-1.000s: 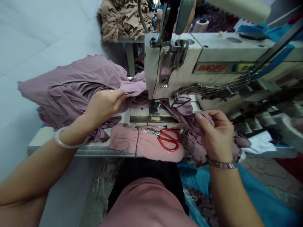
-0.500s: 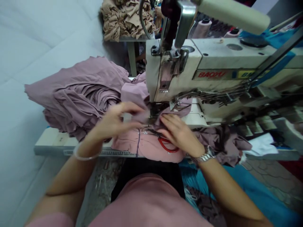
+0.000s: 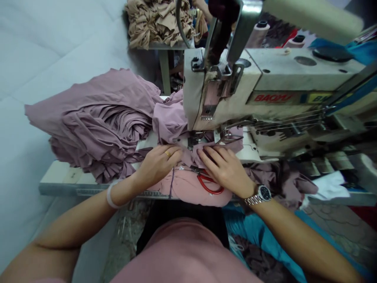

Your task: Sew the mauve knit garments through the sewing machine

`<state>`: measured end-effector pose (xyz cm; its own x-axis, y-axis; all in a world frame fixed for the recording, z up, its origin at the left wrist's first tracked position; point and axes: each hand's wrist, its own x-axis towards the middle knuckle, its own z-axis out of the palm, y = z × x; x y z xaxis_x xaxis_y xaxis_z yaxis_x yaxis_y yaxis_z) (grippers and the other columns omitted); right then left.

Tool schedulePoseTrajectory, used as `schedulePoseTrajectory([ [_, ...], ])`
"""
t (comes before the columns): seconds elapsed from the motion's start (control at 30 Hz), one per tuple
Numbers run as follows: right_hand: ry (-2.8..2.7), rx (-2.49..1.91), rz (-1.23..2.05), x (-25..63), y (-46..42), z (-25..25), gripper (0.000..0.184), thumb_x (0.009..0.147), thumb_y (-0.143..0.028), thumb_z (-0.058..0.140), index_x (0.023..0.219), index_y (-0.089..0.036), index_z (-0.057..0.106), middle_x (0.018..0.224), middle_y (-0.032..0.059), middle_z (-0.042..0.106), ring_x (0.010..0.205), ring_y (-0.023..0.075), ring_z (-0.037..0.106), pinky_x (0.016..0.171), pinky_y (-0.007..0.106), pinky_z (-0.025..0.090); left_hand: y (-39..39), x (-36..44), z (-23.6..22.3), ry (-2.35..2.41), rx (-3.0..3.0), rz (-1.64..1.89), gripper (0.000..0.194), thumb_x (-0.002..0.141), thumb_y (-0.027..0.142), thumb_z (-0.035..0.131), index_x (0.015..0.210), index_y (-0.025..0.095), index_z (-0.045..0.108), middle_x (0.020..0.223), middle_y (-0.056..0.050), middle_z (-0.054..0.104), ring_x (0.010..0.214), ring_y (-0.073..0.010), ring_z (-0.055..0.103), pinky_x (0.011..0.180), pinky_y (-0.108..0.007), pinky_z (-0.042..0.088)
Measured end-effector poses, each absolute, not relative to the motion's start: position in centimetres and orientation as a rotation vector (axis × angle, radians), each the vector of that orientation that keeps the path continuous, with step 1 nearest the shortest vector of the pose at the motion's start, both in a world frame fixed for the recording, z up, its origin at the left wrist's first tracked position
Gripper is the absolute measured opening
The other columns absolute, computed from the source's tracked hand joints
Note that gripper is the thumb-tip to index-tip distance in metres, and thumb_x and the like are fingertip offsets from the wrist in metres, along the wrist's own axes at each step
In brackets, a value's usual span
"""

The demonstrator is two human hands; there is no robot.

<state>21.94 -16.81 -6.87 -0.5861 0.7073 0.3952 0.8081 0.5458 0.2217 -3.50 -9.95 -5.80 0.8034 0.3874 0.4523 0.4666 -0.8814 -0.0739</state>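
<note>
My left hand (image 3: 159, 165), with a gold ring, and my right hand (image 3: 224, 169), with a wristwatch, lie side by side on mauve knit fabric (image 3: 191, 155). That fabric runs under the presser foot (image 3: 194, 138) of a cream industrial sewing machine (image 3: 265, 86) marked BAOYU. Both hands hold it just in front of the foot. Below them lies a folded pink fabric piece (image 3: 179, 188). Red-handled scissors (image 3: 207, 184) rest on it, their blades hidden under my right hand. A large gathered mauve bundle (image 3: 97, 122) sits to the left.
Behind the machine, a beige fabric heap (image 3: 156, 23) sits on a separate table. Thread cones (image 3: 257, 35) stand at the back. A white cloth (image 3: 328, 186) and more mauve fabric lie right on the worktable (image 3: 59, 177). Teal cloth (image 3: 259, 236) lies below.
My hands have come together from wide apart to side by side before the presser foot. My right hand now covers the scissor blades. The view has shifted slightly.
</note>
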Motion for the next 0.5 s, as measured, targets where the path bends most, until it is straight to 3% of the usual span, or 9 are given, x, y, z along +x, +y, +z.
schedulePoseTrajectory([
  [0.07, -2.473, -1.34, -0.57, 21.5, -16.9, -7.1, 0.04, 0.092, -0.019, 0.052, 0.131, -0.011, 0.055, 0.125, 0.0165, 0.06, 0.107, 0.0277, 0.053, 0.078, 0.041, 0.046, -9.8, -3.6, -6.0, -0.746, -2.851, -0.706, 0.016, 0.091, 0.008, 0.049, 0.099, 0.014, 0.062, 0.107, -0.008, 0.07, 0.098, -0.0202, 0.065, 0.085, -0.034, 0.053],
  [0.2, -2.411, -1.308, -0.533, 21.1, -17.1, -7.6, 0.033, 0.091, -0.012, 0.049, 0.12, -0.005, 0.06, 0.131, 0.0182, 0.057, 0.119, 0.0278, 0.049, 0.093, 0.042, 0.046, -9.6, -3.4, -6.6, -0.605, -2.916, -0.776, 0.014, 0.09, 0.008, 0.051, 0.095, 0.013, 0.063, 0.111, -0.009, 0.07, 0.105, -0.0206, 0.065, 0.091, -0.036, 0.053],
  [0.33, -2.443, -1.329, -0.469, 21.3, -17.5, -7.7, 0.037, 0.092, -0.016, 0.049, 0.125, -0.004, 0.058, 0.131, 0.0169, 0.058, 0.115, 0.0268, 0.051, 0.093, 0.04, 0.048, -10.3, -3.2, -6.7, -0.462, -2.857, -0.728, 0.021, 0.093, 0.006, 0.046, 0.103, 0.009, 0.064, 0.117, -0.013, 0.068, 0.111, -0.0202, 0.064, 0.096, -0.034, 0.053],
  [0.5, -2.348, -1.394, -0.477, 20.5, -17.9, -7.5, 0.042, 0.091, -0.02, 0.052, 0.13, -0.006, 0.055, 0.127, 0.0179, 0.06, 0.109, 0.0278, 0.053, 0.084, 0.042, 0.049, -11.4, -2.9, -6.3, -0.734, -2.762, -0.571, 0.032, 0.094, 0.011, 0.047, 0.123, 0.015, 0.06, 0.117, -0.013, 0.066, 0.102, -0.0237, 0.063, 0.084, -0.038, 0.054],
])
